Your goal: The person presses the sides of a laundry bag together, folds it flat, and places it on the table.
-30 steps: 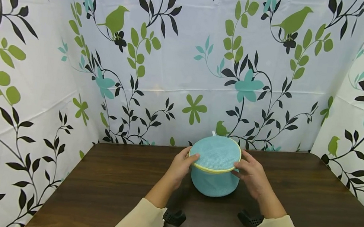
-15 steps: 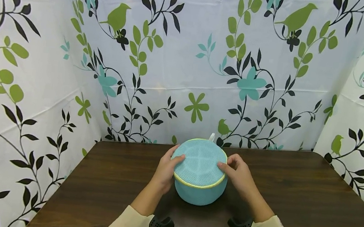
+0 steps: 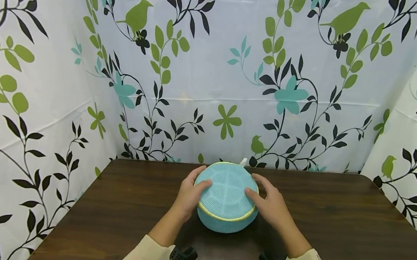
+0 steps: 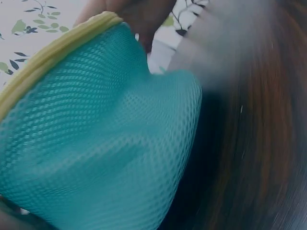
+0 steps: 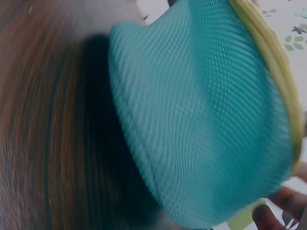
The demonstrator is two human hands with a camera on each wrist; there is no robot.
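A round teal mesh laundry bag (image 3: 229, 192) with yellow trim around its top stands on the dark wooden table, a small white tab (image 3: 244, 162) poking up behind it. My left hand (image 3: 188, 194) grips its left side, thumb on the mesh top and fingers around the far edge. On the opposite side my right hand (image 3: 272, 204) holds the bag the same way, its thumb over the rim. Soft creases run down the mesh wall (image 4: 110, 139) in the left wrist view. The bag's inside is hidden.
The brown tabletop (image 3: 138, 207) spreads to both sides of the bag. Directly behind its far edge hangs a white cloth (image 3: 199, 77) printed with leaves and birds, which also lines the left and right sides.
Both hands have brought the bag left and a little nearer over the second. Since half a second ago, the right fingers have spread from a pinch at the rim to a wider hold.
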